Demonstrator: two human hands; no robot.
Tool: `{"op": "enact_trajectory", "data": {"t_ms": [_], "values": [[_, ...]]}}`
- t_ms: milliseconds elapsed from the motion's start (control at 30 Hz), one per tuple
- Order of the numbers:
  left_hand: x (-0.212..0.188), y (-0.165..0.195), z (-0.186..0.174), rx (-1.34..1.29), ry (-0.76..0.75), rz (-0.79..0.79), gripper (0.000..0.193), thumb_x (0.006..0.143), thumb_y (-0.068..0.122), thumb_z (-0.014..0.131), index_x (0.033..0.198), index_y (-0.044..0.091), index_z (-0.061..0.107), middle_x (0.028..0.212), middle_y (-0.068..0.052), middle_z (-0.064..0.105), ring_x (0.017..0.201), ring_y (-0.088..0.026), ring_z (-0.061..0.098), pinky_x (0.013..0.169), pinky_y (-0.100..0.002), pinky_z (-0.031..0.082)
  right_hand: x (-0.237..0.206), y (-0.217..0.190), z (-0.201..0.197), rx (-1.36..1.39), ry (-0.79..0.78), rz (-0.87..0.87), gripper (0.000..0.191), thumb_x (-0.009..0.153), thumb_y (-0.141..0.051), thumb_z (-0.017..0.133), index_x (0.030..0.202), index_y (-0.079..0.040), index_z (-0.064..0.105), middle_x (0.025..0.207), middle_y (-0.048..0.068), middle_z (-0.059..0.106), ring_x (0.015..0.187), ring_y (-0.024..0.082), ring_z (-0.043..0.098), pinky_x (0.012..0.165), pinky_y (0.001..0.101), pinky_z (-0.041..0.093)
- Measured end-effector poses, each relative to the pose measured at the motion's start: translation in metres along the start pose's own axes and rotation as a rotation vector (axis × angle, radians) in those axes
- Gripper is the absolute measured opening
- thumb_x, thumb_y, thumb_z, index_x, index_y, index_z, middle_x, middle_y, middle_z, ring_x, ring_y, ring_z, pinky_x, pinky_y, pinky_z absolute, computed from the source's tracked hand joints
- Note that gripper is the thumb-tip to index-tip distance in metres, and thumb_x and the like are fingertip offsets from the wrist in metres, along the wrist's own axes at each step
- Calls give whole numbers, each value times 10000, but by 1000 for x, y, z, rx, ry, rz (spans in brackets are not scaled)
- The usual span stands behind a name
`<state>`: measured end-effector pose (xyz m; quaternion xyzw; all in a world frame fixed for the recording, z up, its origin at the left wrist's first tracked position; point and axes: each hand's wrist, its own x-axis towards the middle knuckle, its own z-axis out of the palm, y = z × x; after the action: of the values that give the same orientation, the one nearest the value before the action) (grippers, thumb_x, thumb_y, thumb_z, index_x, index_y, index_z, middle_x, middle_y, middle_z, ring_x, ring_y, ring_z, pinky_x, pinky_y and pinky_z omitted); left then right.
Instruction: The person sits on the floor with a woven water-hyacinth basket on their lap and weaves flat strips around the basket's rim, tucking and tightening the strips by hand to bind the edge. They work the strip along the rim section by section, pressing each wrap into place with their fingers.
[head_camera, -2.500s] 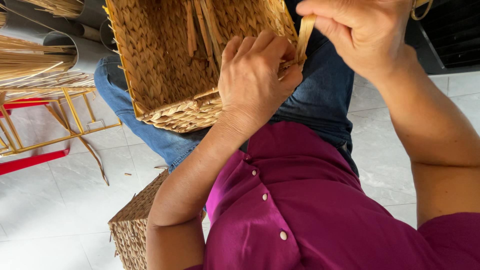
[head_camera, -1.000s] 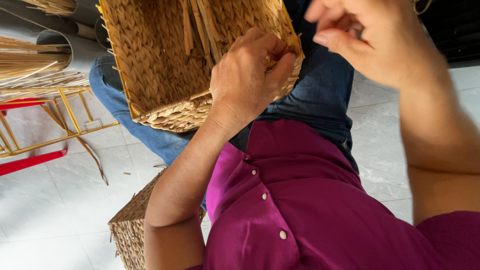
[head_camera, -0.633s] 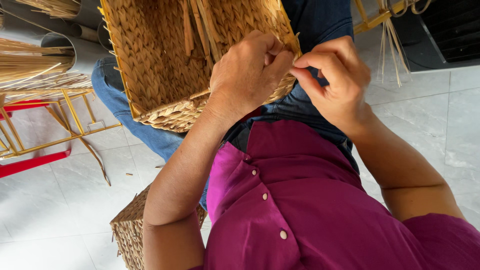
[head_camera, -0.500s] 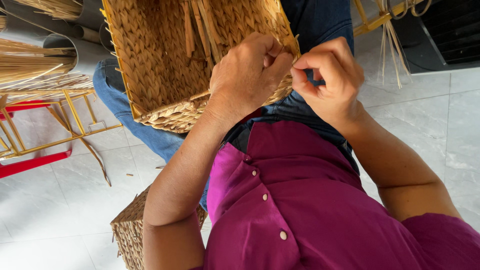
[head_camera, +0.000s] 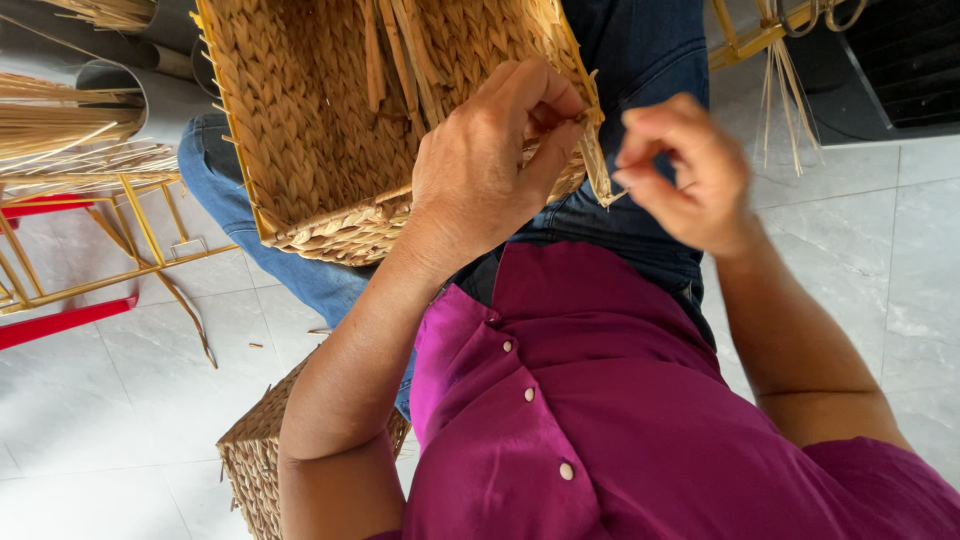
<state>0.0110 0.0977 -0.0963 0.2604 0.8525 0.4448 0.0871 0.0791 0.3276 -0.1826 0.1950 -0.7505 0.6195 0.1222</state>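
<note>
A half-woven straw basket (head_camera: 310, 120) rests on my lap, its open side facing me. My left hand (head_camera: 490, 160) grips the basket's near right corner, fingers curled over the rim. A loose straw strand (head_camera: 598, 170) sticks out at that corner. My right hand (head_camera: 685, 170) hovers just to the right of the corner, thumb and fingers pinched on the strand's tip. Several loose straw strips (head_camera: 400, 50) lie inside the basket.
Bundles of dry straw (head_camera: 60, 110) and a yellow wire frame (head_camera: 120, 230) lie on the left on the white tile floor. A red bar (head_camera: 60, 320) sits below them. A finished woven basket (head_camera: 260, 460) stands by my left elbow. A dark ribbed object (head_camera: 890, 60) is top right.
My right hand came down from the upper right to the basket corner, met my left hand there, and has since drawn slightly right with the strand. My left hand stayed on the rim.
</note>
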Motion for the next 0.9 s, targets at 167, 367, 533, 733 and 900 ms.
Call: {"op": "enact_trajectory", "data": {"t_ms": [167,367,533,733,900], "values": [[-3,-4,-3,22,-2,88,233,937,98,756,1108,111,598,1048,-21,682,936,-189,763,739,-338,607,5,5,24,-226,-36,-183,133,967,-55,752,1080,7,719,960,93,639,782,178,613,670,273,496],[-10,-2,2,139,56,151,215,977,136,742,1154,138,621,1030,8,675,901,-210,747,686,-334,579,-11,8,16,385,119,123,253,1164,-192,550,1096,23,664,999,133,649,736,159,617,681,268,523],[-16,1,3,193,111,196,193,999,157,744,1179,168,674,1020,-1,665,884,-247,725,699,-355,574,-34,11,4,489,179,160,268,1164,-192,555,1064,37,652,932,151,634,691,177,594,647,274,512],[-12,-6,-6,157,21,176,204,1010,185,729,1204,148,677,1031,-6,683,895,-254,741,728,-361,594,-3,11,-10,497,178,161,301,1186,-189,564,1036,53,662,911,102,642,703,144,573,658,248,489],[-12,-5,8,302,80,152,263,917,298,780,1082,126,667,921,-11,711,779,-249,729,605,-369,549,64,24,-1,112,73,57,258,1166,-145,599,1038,44,718,988,95,714,764,125,592,689,238,461]]}}
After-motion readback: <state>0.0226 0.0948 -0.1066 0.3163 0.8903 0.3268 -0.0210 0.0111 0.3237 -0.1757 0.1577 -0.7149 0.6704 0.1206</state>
